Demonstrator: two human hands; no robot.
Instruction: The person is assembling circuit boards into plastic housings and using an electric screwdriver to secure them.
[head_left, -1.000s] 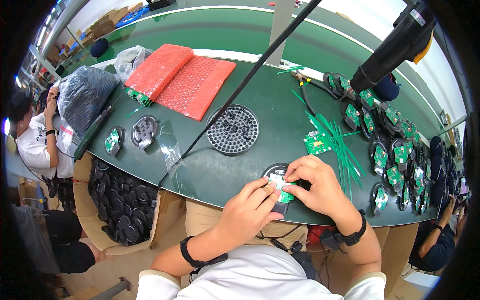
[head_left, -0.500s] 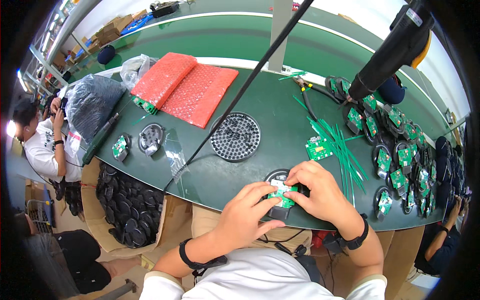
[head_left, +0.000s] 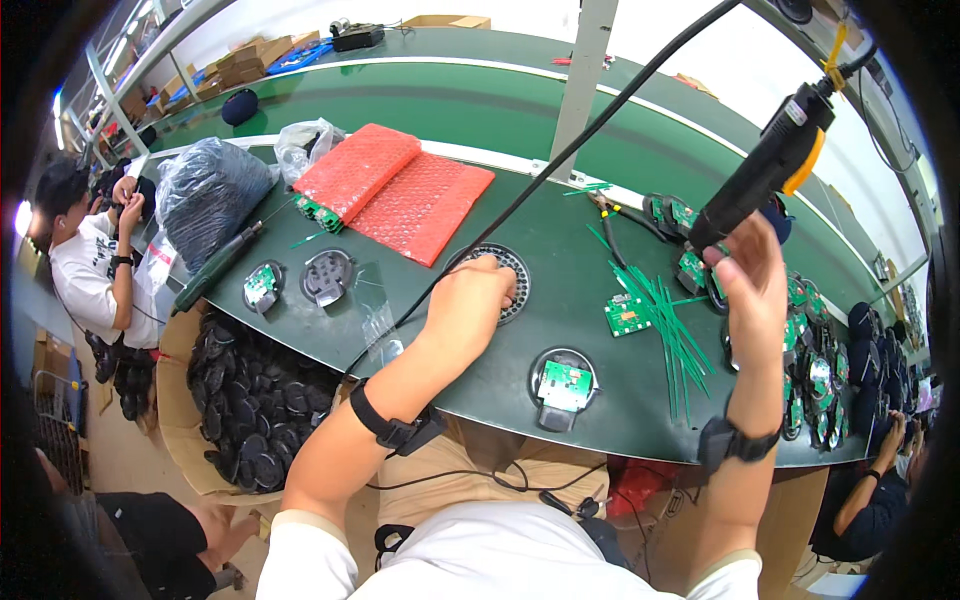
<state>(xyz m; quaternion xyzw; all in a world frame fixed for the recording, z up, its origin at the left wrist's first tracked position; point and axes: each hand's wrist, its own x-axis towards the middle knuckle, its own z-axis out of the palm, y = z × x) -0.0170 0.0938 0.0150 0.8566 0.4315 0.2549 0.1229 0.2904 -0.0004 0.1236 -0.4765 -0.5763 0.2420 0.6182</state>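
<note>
My left hand [head_left: 468,300] reaches over a round black tray [head_left: 518,300] of small dark parts. Its fingers are closed together and point down into the tray; what they pinch, if anything, is hidden. My right hand [head_left: 752,290] is raised beside the lower end of a hanging black electric screwdriver [head_left: 765,165]. Thumb and fingers are apart there, and the fingertips are partly behind the tool. In front of me on the table lies a round black housing [head_left: 557,418] with a green circuit board [head_left: 566,385] in it, touched by neither hand.
Green strips [head_left: 668,335], a loose circuit board [head_left: 628,315] and pliers [head_left: 608,228] lie right of centre. Many housings with boards [head_left: 820,375] crowd the right. Red bubble wrap [head_left: 425,205], a second screwdriver [head_left: 218,268] and a carton of black parts [head_left: 250,410] are left. A cable [head_left: 560,160] crosses the view.
Both hands have let go of the housing and board. My left hand has moved left to the tray, my right hand up and right to the screwdriver. The view has shifted.
</note>
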